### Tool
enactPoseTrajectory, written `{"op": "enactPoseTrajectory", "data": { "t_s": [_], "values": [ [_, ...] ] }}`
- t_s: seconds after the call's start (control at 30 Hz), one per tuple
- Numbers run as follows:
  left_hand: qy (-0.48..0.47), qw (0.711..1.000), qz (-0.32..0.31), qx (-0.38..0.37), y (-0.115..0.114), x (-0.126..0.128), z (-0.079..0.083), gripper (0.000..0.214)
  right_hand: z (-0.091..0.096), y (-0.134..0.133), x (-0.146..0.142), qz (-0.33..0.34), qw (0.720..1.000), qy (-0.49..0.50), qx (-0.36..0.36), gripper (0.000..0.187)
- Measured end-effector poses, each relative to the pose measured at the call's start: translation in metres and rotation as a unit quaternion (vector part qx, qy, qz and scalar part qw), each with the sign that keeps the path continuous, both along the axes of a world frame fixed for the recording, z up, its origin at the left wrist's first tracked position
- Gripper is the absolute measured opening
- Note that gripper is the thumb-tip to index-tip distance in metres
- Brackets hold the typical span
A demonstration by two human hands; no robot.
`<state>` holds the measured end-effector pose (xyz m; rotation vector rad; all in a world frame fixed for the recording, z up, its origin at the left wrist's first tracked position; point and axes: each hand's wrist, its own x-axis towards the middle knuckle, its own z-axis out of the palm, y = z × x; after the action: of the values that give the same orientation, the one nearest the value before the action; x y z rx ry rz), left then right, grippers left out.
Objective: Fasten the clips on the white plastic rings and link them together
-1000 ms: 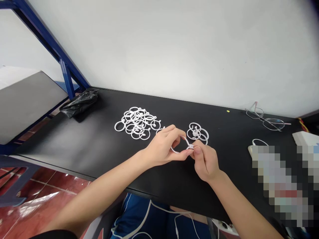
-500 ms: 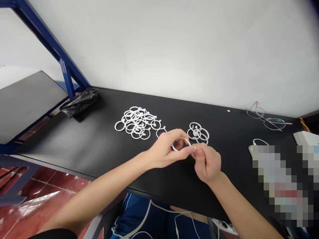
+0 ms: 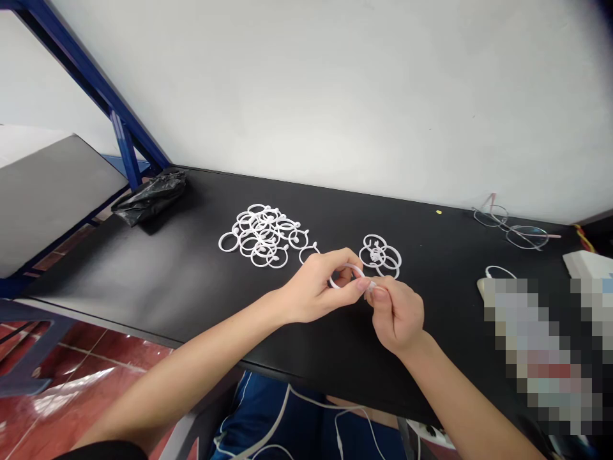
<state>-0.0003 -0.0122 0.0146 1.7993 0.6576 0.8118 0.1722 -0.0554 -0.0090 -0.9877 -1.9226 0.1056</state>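
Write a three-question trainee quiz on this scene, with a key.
1. True or false: the larger ring pile lies left of the smaller pile.
2. What do the left hand and right hand hold between them?
3. Which is farthest left on the table: a) glasses, b) bag, c) smaller pile?

Key: 1. True. 2. A white ring. 3. b.
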Motion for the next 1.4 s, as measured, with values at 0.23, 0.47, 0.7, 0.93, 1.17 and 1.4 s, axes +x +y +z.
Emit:
{"op": "enactPoseTrajectory", "data": {
  "t_s": [0.23,0.47,0.7,0.93,1.17,1.4],
  "values": [
    [0.002,1.0,-0.003,-0.003,0.0001,0.0003,0.0001,0.023,-0.0009,-0.0009,-0.0004,-0.003,1.0,0.008,-0.008,0.03],
    [0.004,1.0,-0.004,0.003,0.0001,0.0001,0.0012,0.022,-0.0035,-0.0009,-0.0018,-0.001,1.0,0.015,0.0,0.03],
    [-0.003,1.0,-0.014,-0.002,-0.0001,0.0,0.001,0.019,-0.0045,-0.002,-0.0027,0.0,1.0,0.021,0.001,0.03],
    [0.003,1.0,-0.012,0.004,0.0,0.0001,0.0011,0.02,-0.0048,-0.0014,-0.0028,0.007,1.0,0.027,0.0,0.029],
    [0.007,1.0,-0.007,0.007,0.0002,0.0004,0.0011,0.021,-0.0057,-0.0016,-0.0029,0.005,1.0,0.025,-0.007,0.031],
    [0.005,1.0,-0.007,0.009,0.001,0.0008,-0.0008,0.021,-0.0066,-0.0012,-0.0016,0.004,1.0,0.02,-0.008,0.028]
  ]
}}
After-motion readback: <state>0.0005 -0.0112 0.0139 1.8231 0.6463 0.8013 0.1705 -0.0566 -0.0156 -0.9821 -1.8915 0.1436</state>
